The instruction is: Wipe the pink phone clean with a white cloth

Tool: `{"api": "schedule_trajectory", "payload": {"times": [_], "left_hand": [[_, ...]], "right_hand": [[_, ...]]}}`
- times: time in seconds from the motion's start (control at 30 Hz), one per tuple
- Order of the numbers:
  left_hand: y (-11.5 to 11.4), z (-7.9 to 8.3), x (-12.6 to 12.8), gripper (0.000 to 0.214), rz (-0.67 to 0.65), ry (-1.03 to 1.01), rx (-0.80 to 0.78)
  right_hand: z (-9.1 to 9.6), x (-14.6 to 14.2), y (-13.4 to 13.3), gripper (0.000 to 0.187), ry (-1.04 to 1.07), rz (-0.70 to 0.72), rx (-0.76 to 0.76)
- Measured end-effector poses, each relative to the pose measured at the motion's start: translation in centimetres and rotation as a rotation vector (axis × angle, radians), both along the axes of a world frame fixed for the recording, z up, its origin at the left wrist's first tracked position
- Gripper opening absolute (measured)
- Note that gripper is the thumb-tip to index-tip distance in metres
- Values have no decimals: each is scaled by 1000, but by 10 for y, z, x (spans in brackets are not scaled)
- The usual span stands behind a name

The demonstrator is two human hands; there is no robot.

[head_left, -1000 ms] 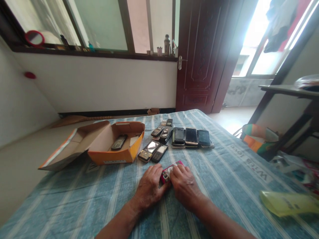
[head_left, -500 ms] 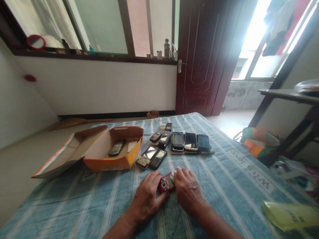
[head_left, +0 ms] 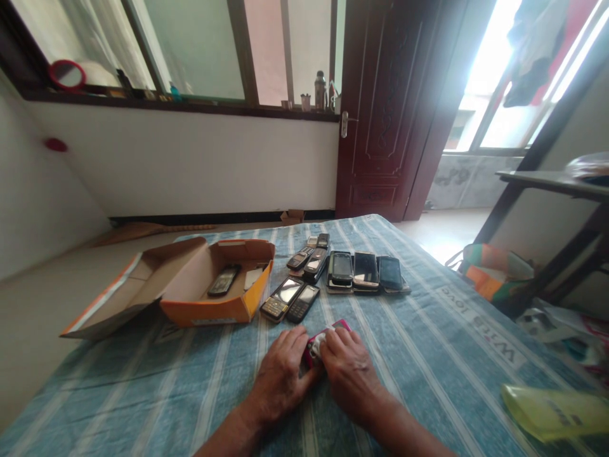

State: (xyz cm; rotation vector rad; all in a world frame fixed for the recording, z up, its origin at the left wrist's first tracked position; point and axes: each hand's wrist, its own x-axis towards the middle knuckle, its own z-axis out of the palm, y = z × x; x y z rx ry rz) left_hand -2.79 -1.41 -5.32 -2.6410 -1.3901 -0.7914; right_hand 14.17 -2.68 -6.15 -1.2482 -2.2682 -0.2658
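A pink mobile phone [head_left: 343, 325] lies on the striped cloth, mostly covered by my hands. My left hand [head_left: 284, 365] grips its left end between fingers and thumb. Pinched in my right hand [head_left: 349, 362] is a small white wipe [head_left: 318, 344], pressed on the phone's keypad end. Beyond my hands lie a phone with a gold keypad [head_left: 280, 299] and a dark keypad phone [head_left: 303, 303], side by side.
An open orange cardboard box [head_left: 209, 313] holds a dark phone [head_left: 223, 280]. Older keypad phones [head_left: 314, 261] and stacked smartphones [head_left: 365, 271] stand at the bed's middle. A yellow packet [head_left: 552, 411] lies at the right.
My right hand has slid the white wipe left and down, from the pink phone's screen to its keypad. The phone's far right end now shows. My left hand stays in place.
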Motion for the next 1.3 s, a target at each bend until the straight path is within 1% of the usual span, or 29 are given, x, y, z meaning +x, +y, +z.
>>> {"api": "schedule_trajectory", "payload": {"times": [0.17, 0.27, 0.33, 0.57, 0.8, 0.97, 1.17, 1.3], "left_hand": [[-1, -2, 0, 37, 14, -4, -22], [0, -5, -1, 39, 20, -10, -23], [0, -5, -1, 39, 20, -7, -21], [-1, 0, 0, 33, -6, -11, -4], [-2, 1, 0, 28, 3, -40, -24], [-2, 1, 1, 31, 6, -34, -24], [-2, 2, 1, 37, 13, 2, -53], [-3, 2, 1, 38, 10, -15, -46]], "right_hand": [[-1, 9, 5, 17, -62, -104, 51], [-2, 10, 5, 19, -68, -133, 52], [-2, 8, 3, 17, -49, -113, 49], [0, -6, -8, 8, 18, 41, 27], [3, -5, -8, 9, 27, 53, 6], [0, 2, -1, 11, 10, 3, -31], [0, 11, 2, 16, -20, -110, 1], [0, 11, 0, 15, -37, -144, 26]]}}
